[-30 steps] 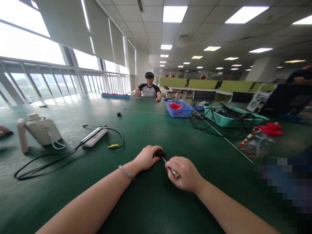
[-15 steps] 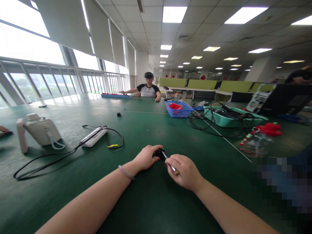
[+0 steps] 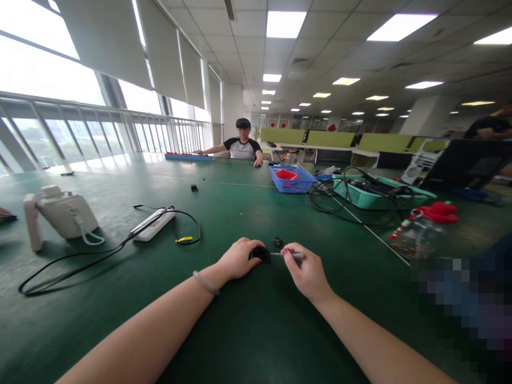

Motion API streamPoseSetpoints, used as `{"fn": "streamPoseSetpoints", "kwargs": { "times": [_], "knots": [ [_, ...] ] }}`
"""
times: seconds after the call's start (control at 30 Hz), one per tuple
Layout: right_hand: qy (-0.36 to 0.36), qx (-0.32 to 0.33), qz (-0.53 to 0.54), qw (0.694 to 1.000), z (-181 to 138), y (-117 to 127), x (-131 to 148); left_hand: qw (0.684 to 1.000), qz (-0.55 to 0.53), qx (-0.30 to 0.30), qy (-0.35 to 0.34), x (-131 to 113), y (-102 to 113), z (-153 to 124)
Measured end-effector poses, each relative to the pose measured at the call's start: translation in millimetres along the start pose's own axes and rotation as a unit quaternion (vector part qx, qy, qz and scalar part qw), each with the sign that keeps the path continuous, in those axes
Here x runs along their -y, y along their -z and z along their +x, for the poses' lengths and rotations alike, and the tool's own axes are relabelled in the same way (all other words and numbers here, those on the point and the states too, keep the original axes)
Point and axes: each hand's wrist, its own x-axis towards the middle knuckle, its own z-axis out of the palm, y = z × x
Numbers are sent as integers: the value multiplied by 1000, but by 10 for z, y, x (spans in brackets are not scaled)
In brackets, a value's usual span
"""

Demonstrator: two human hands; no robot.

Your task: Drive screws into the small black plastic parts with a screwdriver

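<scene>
Pinching a black part (image 3: 263, 255) on the surface (image 3: 236, 330) with fingers of the left hand (image 3: 237, 259), a slim tool (image 3: 298, 255) with the right hand (image 3: 311, 273); judging the part light, stiff, best held by its sides.

Opens at ten o'clock onto bright windows (image 3: 38, 32) behind a white railing (image 3: 128, 125), with pale blinds (image 3: 108, 42) partly lowered. Shines at one o'clock with ceiling lights (image 3: 286, 24), and shows lime-green partitions (image 3: 332, 139) and a white column (image 3: 426, 114) at two. Spreads at six into a green tabletop (image 3: 248, 330).
</scene>
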Motion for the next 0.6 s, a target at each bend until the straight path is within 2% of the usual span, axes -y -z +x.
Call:
{"fn": "streamPoseSetpoints", "kwargs": {
  "times": [0.13, 0.23, 0.33, 0.53, 0.6],
  "knots": [
    [-77, 0, 58, 995, 18, -47, -93, 1000, -9, 4, 5, -10, 15, 0],
    [-93, 6, 72, 993, 30, -46, -133, 1000, -11, 4, 9, -11, 16, 2],
    [-61, 16, 38, 997, 24, -36, -79, 1000, -13, 5, 14, -12, 13, 6],
    [82, 88, -92, 988, -34, -59, 130, 1000, -11, -2, 8, -13, -2, 2],
    [92, 97, -100, 986, -43, -56, 145, 1000, -10, -4, 5, -20, 0, -5]
  ]
}}
